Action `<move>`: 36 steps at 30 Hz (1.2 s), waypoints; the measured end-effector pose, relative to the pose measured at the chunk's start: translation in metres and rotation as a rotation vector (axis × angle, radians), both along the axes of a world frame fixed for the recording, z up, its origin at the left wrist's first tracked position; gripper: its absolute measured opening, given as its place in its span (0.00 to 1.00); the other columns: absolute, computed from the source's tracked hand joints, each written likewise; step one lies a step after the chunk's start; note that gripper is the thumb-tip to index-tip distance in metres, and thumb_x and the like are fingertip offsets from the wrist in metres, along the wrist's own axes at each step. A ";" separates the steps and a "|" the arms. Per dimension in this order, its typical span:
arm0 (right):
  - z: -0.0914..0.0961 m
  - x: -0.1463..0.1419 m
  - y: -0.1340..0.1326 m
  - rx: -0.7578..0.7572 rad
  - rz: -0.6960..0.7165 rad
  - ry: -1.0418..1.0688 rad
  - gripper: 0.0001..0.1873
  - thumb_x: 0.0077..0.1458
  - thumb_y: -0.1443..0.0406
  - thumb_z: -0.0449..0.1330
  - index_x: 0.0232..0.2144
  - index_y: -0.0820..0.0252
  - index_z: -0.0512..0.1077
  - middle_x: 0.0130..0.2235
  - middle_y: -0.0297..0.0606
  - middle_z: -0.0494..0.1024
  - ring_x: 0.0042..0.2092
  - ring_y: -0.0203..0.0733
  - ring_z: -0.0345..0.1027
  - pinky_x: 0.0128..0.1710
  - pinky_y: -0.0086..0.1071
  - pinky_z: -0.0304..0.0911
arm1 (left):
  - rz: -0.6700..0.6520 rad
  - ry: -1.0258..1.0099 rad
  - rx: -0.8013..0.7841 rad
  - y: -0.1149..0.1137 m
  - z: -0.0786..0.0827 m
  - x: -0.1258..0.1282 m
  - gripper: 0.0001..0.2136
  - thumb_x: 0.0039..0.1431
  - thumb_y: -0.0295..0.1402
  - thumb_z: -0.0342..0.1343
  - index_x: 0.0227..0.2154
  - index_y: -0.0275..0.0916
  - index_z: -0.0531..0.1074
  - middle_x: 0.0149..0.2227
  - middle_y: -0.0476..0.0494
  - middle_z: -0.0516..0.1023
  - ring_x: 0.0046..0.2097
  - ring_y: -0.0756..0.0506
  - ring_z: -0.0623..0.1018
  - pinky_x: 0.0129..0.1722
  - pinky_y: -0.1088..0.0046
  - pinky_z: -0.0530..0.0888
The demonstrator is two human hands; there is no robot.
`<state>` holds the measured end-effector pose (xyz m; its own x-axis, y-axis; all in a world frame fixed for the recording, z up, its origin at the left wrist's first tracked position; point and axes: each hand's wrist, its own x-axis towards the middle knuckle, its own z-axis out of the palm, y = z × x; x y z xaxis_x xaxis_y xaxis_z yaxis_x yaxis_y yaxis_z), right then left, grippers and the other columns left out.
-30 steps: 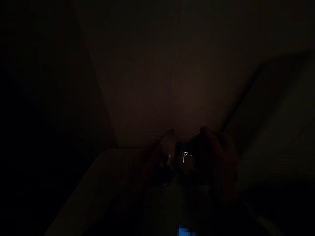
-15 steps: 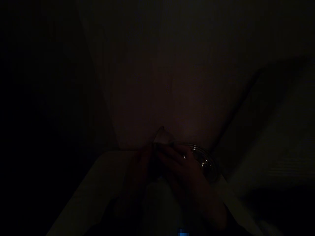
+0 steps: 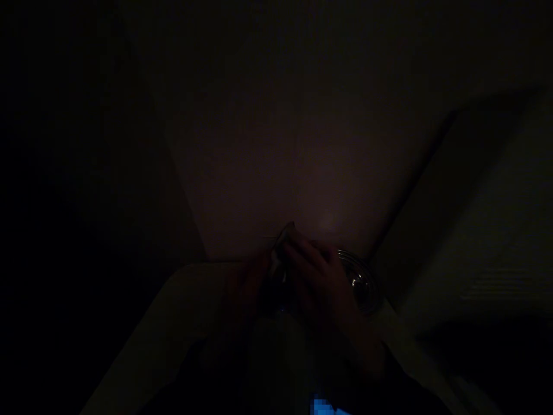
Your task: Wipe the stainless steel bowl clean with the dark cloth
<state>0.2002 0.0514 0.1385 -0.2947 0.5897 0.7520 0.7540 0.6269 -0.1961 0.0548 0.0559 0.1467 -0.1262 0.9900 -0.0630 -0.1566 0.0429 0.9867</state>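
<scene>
The view is very dark and details are faint. My left hand [image 3: 246,285] is curled at the left side of a dark object [image 3: 279,288] with a few glints on it; its kind cannot be made out. My right hand [image 3: 322,282] lies opposite, fingers bent over a thin, pale, cloth-like or paper-like piece [image 3: 284,237] at the top of that object. The piece has a pointed upper corner. Right beside my right hand is a shiny, round, ridged metal dish or lid [image 3: 360,282], partly hidden by the hand.
Beneath my hands is a pale table or counter surface [image 3: 173,311], rounded at its far left corner. A smooth wall or panel [image 3: 250,190] rises behind it. At right stands a pale slanted body with ridged lines [image 3: 492,285]. A blue pixelated patch [image 3: 323,407] glows at the bottom.
My right hand's fingers have moved up over the pale piece, covering more of it. The piece has shifted slightly right and folded narrower. More blue glow shows at the bottom.
</scene>
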 end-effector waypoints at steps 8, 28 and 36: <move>0.004 0.004 -0.007 -0.025 0.091 -0.023 0.21 0.61 0.68 0.52 0.56 0.59 0.69 0.58 0.44 0.71 0.53 0.51 0.61 0.48 0.47 0.66 | 0.043 0.021 0.019 0.001 0.001 0.003 0.16 0.49 0.47 0.59 0.27 0.38 0.79 0.31 0.41 0.82 0.35 0.42 0.81 0.32 0.72 0.75; 0.002 0.001 -0.006 -0.063 -0.038 0.093 0.21 0.63 0.68 0.48 0.56 0.58 0.68 0.56 0.42 0.72 0.50 0.49 0.64 0.48 0.46 0.65 | -0.028 0.088 -0.042 -0.009 0.004 0.009 0.20 0.54 0.50 0.55 0.31 0.36 0.80 0.32 0.41 0.83 0.38 0.40 0.81 0.31 0.72 0.75; -0.005 -0.006 -0.014 0.043 0.037 -0.077 0.24 0.59 0.67 0.53 0.57 0.64 0.66 0.61 0.44 0.67 0.50 0.53 0.58 0.46 0.49 0.66 | -0.011 -0.053 0.030 -0.006 0.007 0.007 0.16 0.57 0.43 0.54 0.38 0.38 0.79 0.43 0.41 0.82 0.47 0.41 0.80 0.45 0.71 0.76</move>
